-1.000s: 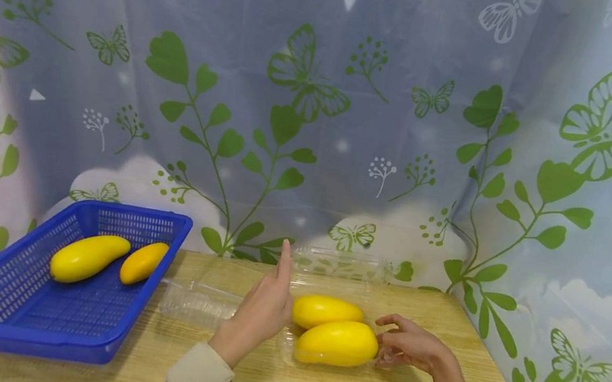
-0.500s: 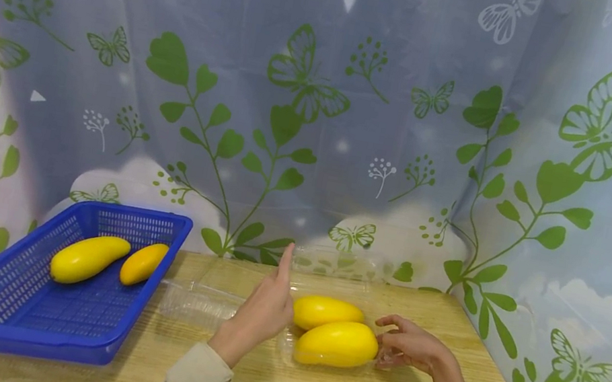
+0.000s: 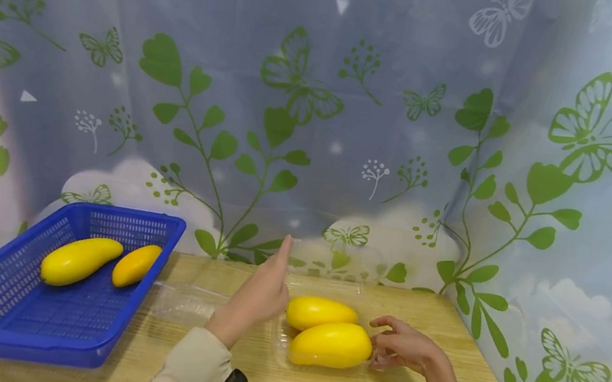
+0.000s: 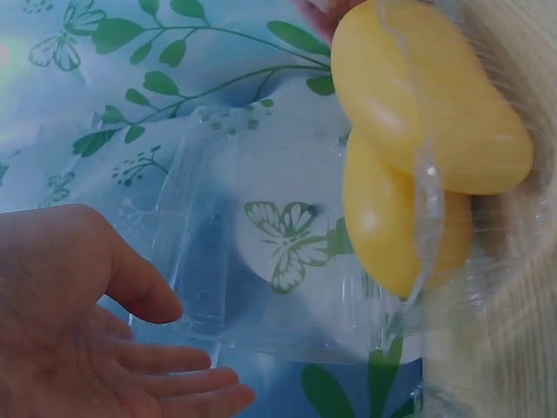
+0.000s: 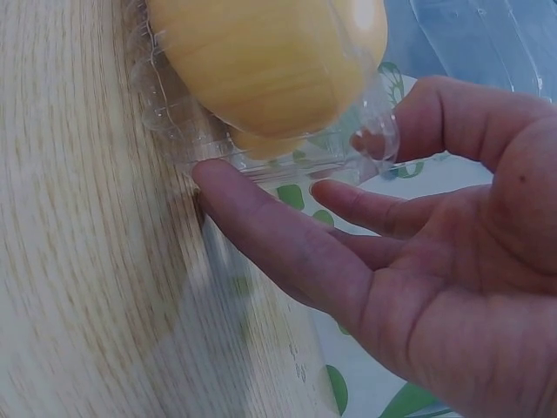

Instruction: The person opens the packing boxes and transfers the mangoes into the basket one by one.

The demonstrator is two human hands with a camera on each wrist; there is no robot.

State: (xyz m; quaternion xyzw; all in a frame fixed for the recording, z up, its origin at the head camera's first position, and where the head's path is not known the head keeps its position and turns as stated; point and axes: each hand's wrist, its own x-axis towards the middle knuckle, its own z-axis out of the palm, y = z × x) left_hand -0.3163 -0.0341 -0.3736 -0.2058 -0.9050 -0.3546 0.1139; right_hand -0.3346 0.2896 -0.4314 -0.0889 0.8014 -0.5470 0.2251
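Two yellow mangoes (image 3: 330, 345) lie side by side in a clear plastic clamshell box (image 5: 165, 113) on the table. Its see-through lid (image 4: 209, 270) stands raised at the back. At the box's right end, my right hand (image 3: 408, 345) pinches the rim between thumb and fingers, as the right wrist view shows. My left hand (image 3: 257, 295) is at the left side of box and lid, fingers straight and pointing away from me. In the left wrist view, that hand (image 4: 104, 340) has its fingers extended beside the lid; whether they touch it, I cannot tell.
A blue plastic basket (image 3: 39, 345) stands at the left, holding a larger mango (image 3: 81, 261) and a smaller one (image 3: 136, 265). Between basket and left hand lies another clear plastic piece (image 3: 187, 305). A patterned curtain (image 3: 319, 118) hangs behind the table.
The raised lid stands slightly more upright, and my left hand has shifted a little forward beside it. My right hand keeps its place at the box's end. The head view has shifted slightly.
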